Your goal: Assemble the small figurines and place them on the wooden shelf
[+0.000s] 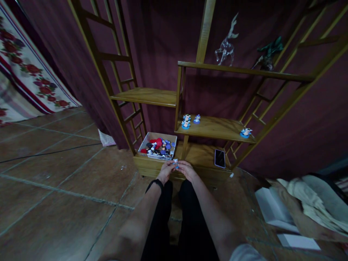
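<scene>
My left hand [165, 170] and right hand [187, 169] meet before the low shelf [201, 154], both grips pinched on one small figurine [175, 161], just beside the toy box [148, 137]; matching figurines [186, 123] stand farther up.

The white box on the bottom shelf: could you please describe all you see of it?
This shallow, open-topped square white box, seemingly cardboard, sits at the left end of the lowest wooden shelf, heaped with small red, blue and black toys. The left hand and right hand hold a tiny blue-white figurine before it, apart.
</scene>
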{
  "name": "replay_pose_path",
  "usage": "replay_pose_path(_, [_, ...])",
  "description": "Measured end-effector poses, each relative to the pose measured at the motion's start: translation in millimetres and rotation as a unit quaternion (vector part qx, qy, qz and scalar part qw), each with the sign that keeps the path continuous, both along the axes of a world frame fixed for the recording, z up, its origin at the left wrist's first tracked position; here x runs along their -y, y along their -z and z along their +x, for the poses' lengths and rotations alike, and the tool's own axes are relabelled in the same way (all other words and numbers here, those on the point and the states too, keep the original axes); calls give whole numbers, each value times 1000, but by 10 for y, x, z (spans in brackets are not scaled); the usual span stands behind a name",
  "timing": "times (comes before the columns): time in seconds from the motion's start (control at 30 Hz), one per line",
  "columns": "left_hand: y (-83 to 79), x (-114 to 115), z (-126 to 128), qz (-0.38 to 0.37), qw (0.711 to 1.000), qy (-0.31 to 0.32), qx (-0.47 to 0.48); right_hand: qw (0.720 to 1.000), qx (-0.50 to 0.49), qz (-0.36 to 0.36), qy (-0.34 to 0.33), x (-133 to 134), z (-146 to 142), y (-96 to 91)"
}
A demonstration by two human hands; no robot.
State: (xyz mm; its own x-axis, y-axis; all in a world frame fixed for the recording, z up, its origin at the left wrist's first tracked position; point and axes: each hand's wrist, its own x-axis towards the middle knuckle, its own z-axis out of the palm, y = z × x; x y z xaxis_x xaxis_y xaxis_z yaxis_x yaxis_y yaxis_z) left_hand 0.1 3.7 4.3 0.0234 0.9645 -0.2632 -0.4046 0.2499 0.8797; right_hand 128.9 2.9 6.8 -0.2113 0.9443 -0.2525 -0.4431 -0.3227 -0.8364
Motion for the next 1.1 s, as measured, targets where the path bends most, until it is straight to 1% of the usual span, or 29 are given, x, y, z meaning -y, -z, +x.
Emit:
replay_pose_path(0.13, [8,0,-1,10,1000,4,-16,1000,1,8,10,-1,-8,30])
replay_pose_path(0.4, [-7,44,20,21,999,-23,-41,1000,9,17,17,1,3,61])
replay_pose_path(0.57, [-77,99,24,17,1000,-9,0,999,-2,21,24,8,24,51])
replay_pose_path(0.77, [-138,174,20,6,999,-20,36,1000,-13,20,17,65,61,-28])
replay_pose_path(0.93, [-142,183,16,6,1000,-8,30,999,-10,26,19,80,61,-7])
replay_pose_path(1.1, [-94,151,24,20,1000,4,14,999,6,28,21,53,48,54])
